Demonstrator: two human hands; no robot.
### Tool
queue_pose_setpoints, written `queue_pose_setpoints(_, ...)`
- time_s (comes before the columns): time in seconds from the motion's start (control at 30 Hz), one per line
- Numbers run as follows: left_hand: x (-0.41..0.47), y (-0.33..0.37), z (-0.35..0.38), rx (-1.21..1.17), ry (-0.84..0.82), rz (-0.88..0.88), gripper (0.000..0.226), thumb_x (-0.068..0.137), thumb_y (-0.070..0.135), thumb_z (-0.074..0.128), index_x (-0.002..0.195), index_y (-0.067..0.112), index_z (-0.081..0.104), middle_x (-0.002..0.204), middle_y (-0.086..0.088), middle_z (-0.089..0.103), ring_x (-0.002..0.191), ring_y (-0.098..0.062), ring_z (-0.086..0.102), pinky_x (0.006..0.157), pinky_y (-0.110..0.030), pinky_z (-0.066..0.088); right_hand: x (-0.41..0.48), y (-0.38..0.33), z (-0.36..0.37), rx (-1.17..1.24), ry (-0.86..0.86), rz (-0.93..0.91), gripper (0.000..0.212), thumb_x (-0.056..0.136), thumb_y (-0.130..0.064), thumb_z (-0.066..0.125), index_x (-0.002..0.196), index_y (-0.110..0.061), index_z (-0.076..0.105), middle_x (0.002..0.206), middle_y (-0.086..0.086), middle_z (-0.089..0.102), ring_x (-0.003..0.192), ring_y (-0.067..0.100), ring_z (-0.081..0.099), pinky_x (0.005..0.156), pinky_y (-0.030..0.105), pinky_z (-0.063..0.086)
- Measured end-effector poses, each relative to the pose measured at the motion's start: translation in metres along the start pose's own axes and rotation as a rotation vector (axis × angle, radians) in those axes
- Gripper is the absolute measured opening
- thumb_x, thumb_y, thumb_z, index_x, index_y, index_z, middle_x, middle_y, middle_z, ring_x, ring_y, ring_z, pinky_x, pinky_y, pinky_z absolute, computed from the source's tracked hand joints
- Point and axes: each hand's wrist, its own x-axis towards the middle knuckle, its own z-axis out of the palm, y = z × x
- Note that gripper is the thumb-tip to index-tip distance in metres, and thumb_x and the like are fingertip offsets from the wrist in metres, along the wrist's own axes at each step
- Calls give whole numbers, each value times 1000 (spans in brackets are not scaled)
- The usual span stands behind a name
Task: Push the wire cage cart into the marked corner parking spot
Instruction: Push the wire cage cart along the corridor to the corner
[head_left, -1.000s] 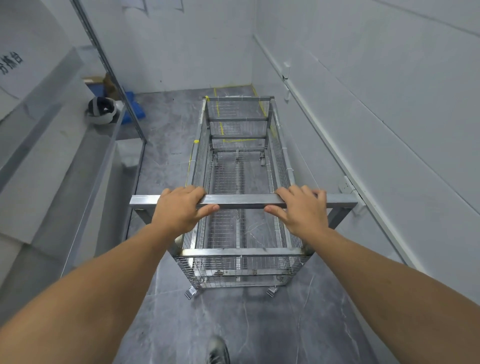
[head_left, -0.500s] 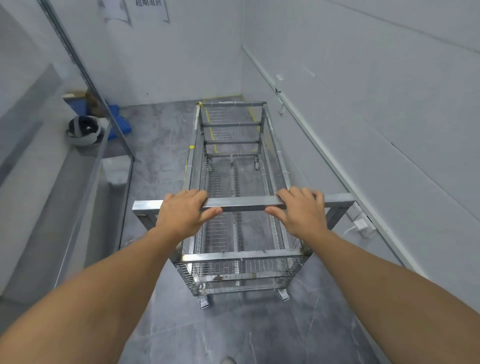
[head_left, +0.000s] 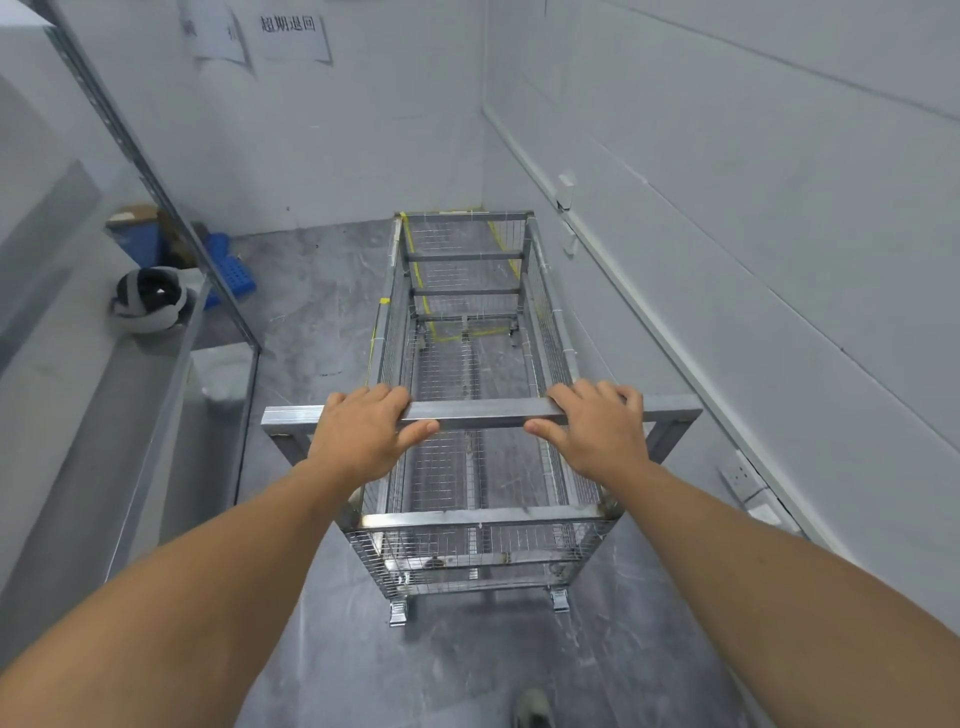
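A long steel wire cage cart (head_left: 470, 551) on small casters stands lengthwise ahead of me, close to the right wall. Its flat metal handle bar (head_left: 483, 411) runs across the near end. My left hand (head_left: 363, 434) grips the bar left of centre, and my right hand (head_left: 597, 431) grips it right of centre. Yellow floor tape (head_left: 470, 335) of the parking spot shows through the cart's mesh floor, in the far right corner of the room. The cart's far end is nearly at the back wall.
A white wall (head_left: 753, 260) with a rail and a socket (head_left: 740, 475) runs along the right. A grey counter (head_left: 78, 441) holding a helmet (head_left: 149, 299) borders the left. Blue crates (head_left: 228, 270) sit in the far left corner. My shoe (head_left: 532, 709) shows at the bottom.
The cart has rolled forward toward the far corner, its front end now over the yellow tape and close to the back wall. Both hands kept their grip on the bar.
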Motion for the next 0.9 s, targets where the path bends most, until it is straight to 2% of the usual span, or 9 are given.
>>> queue_pose_setpoints(0.3, 108, -36, 18, 27, -2, -4, 50, 84, 76, 24, 86, 31, 46, 79, 14, 47, 76, -13, 42, 74, -35, 26, 109, 22, 20, -10, -1, -24, 56, 86, -77, 26, 107, -34, 54, 102, -8, 59, 99, 19, 49, 93, 43, 26)
queue_pose_setpoints(0.47, 171, -53, 25, 29, 13, -7, 50, 83, 78, 21, 80, 32, 41, 72, 16, 39, 70, -13, 41, 70, -35, 25, 173, 36, 29, -15, -1, -20, 61, 84, -79, 18, 107, -35, 53, 101, -9, 57, 97, 18, 48, 91, 43, 26)
queue_pose_setpoints(0.63, 230, -76, 35, 40, 8, -4, 52, 83, 80, 20, 81, 32, 41, 75, 13, 45, 72, -14, 43, 71, -35, 26, 235, 48, 41, -20, 3, -28, 56, 87, -78, 23, 107, -35, 54, 101, -9, 57, 96, 19, 48, 90, 42, 24)
queue_pose_setpoints(0.9, 337, -117, 46, 38, 20, 15, 51, 83, 78, 22, 78, 30, 39, 76, 10, 48, 72, -16, 43, 71, -35, 27, 346, 59, 56, -23, -9, -18, 60, 86, -78, 20, 112, -35, 54, 107, -9, 58, 103, 20, 48, 93, 42, 24)
